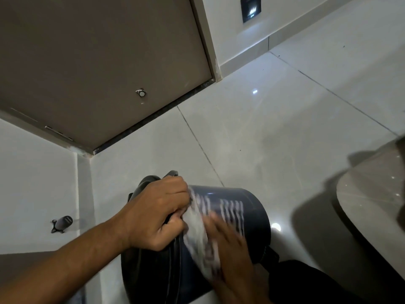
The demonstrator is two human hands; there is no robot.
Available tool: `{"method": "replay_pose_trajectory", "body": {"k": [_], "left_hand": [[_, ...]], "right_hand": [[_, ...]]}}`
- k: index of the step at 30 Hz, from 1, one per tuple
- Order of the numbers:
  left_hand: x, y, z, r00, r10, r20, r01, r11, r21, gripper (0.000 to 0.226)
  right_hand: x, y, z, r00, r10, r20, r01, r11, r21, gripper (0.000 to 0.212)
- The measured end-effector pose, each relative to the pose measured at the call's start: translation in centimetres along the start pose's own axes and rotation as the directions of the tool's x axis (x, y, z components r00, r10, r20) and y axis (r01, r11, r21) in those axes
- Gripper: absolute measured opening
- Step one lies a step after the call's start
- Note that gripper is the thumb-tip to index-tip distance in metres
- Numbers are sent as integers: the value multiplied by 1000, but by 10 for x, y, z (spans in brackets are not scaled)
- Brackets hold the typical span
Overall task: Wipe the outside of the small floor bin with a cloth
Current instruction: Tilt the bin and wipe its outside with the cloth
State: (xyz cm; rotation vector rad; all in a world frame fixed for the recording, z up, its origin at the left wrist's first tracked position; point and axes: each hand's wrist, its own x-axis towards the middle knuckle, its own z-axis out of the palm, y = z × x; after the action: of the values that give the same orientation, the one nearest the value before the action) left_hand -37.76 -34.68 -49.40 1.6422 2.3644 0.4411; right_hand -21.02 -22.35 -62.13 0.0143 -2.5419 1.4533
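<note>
A small dark blue-grey floor bin (pixel 254 207) lies tilted on the white tiled floor, its rim to the left with a black bag liner (pixel 149 270) in it. My left hand (pixel 153 213) grips the bin's rim and liner at the top. My right hand (pixel 230 249) is blurred and presses a white striped cloth (pixel 197 229) flat against the bin's outer wall. The lower part of the bin is hidden behind my hands.
A brown door (pixel 98 62) with a door stopper (pixel 141 92) stands beyond the bin. A second dark door stopper (pixel 62 223) sits on the wall at left. A rounded stone-topped counter edge (pixel 372 194) juts in at right. A wall light (pixel 251 8) glows above.
</note>
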Motion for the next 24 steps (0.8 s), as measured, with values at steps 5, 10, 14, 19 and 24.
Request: {"method": "replay_pose_trajectory", "body": {"k": [5, 10, 14, 19, 24], "left_hand": [[-3, -10, -4, 996, -84, -43, 85, 996, 18, 18], [4, -7, -1, 987, -144, -68, 146, 989, 15, 23], [15, -13, -1, 982, -175, -64, 176, 984, 18, 23], [25, -29, -5, 956, -270, -110, 270, 963, -14, 30], [41, -30, -11, 936, -297, -187, 295, 955, -43, 33]], "right_hand": [[-39, 52, -6, 991, 119, -52, -121, 993, -19, 81], [49, 57, -36, 855, 514, -72, -477, 833, 281, 33], [49, 9, -24, 971, 238, -12, -231, 952, 201, 52], [-28, -18, 10, 988, -104, -116, 90, 988, -124, 40], [-28, 13, 3, 985, 104, -140, -107, 994, -16, 66]]}}
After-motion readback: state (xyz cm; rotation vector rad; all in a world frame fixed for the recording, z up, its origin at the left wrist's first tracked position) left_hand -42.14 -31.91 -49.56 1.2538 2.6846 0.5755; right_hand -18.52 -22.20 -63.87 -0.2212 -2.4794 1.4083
